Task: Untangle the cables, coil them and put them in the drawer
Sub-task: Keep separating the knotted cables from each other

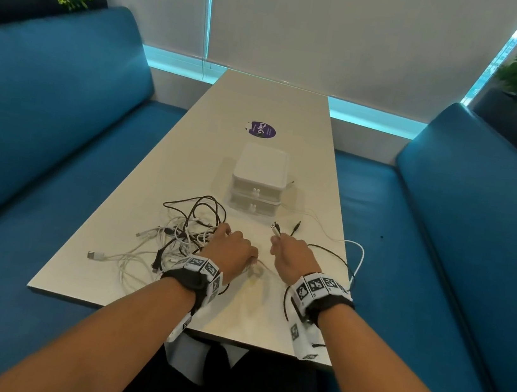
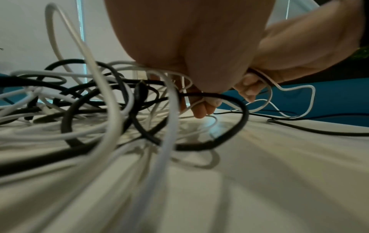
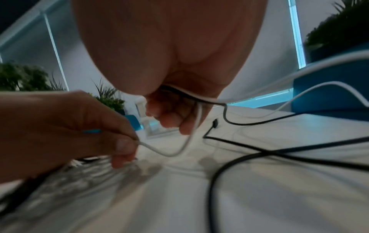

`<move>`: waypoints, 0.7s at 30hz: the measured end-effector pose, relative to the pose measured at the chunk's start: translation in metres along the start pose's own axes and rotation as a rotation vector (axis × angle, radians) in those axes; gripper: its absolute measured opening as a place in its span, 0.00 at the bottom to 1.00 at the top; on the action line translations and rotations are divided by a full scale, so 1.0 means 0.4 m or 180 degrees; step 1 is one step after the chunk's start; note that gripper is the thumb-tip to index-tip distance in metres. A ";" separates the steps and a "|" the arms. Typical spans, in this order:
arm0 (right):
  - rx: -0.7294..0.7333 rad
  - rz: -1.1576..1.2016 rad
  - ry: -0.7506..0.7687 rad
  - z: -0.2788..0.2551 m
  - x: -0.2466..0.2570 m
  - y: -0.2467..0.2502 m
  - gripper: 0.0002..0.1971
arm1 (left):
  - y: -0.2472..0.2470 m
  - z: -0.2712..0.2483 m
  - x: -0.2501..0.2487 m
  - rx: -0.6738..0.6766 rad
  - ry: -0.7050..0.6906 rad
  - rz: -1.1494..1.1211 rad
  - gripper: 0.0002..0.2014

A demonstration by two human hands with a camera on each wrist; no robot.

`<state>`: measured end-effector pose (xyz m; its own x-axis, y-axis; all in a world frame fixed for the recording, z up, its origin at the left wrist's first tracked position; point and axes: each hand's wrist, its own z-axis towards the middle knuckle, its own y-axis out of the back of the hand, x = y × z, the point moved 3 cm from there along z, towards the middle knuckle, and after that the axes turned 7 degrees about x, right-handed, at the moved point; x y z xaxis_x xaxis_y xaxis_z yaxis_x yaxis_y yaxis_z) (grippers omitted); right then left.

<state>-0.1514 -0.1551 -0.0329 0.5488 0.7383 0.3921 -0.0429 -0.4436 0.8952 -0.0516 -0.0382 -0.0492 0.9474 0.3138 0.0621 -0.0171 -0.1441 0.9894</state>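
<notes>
The left hand [image 1: 232, 249] pinches a thin white cable [image 3: 169, 153] at the side of the tangled cables [image 1: 178, 234], near the table's [image 1: 263, 103] front edge. The right hand [image 1: 293, 255] curls around white and black cable ends [image 1: 282, 227], just beside it. The white drawer box [image 1: 258, 179] sits behind them, in the table's middle.

Your desk [image 1: 263, 103], mid-frame, has a smooth, pale, faintly glossy top. On it the cables [image 1: 185, 232] look rubbery: smooth white and matt black sheaths, some with shiny metal plug tips. Above them the drawer unit [image 1: 259, 176] is milky, semi-gloss plastic; the benches [image 1: 47, 106] at both edges look like smooth blue leatherette.
</notes>
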 end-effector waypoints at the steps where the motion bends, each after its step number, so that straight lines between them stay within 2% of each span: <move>1: -0.0023 0.0108 0.0017 0.002 0.016 -0.002 0.14 | -0.001 0.000 -0.004 -0.0028 0.0016 0.0050 0.11; 5: -0.0097 0.0486 -0.0052 0.004 0.072 -0.018 0.19 | 0.018 -0.002 -0.003 -0.0133 0.0148 -0.0026 0.11; 11: 0.0338 0.0689 -0.0234 0.017 0.067 -0.036 0.18 | 0.038 -0.003 0.029 -0.0232 0.0348 -0.0118 0.07; 13: 0.0375 0.0419 -0.0057 0.011 0.062 -0.032 0.16 | 0.032 -0.001 0.039 -0.0232 0.0374 -0.0245 0.06; 17: 0.0129 -0.0881 0.0144 -0.003 0.033 -0.016 0.14 | 0.020 -0.010 0.042 -0.0140 0.0158 0.0063 0.10; 21: 0.0140 -0.1083 -0.0173 -0.008 -0.031 0.013 0.12 | 0.007 -0.009 0.049 -0.0070 0.0056 0.0252 0.09</move>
<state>-0.1613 -0.1650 -0.0324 0.5692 0.8200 0.0598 0.1854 -0.1989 0.9623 -0.0342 -0.0292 -0.0446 0.9371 0.3187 0.1422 -0.0988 -0.1485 0.9840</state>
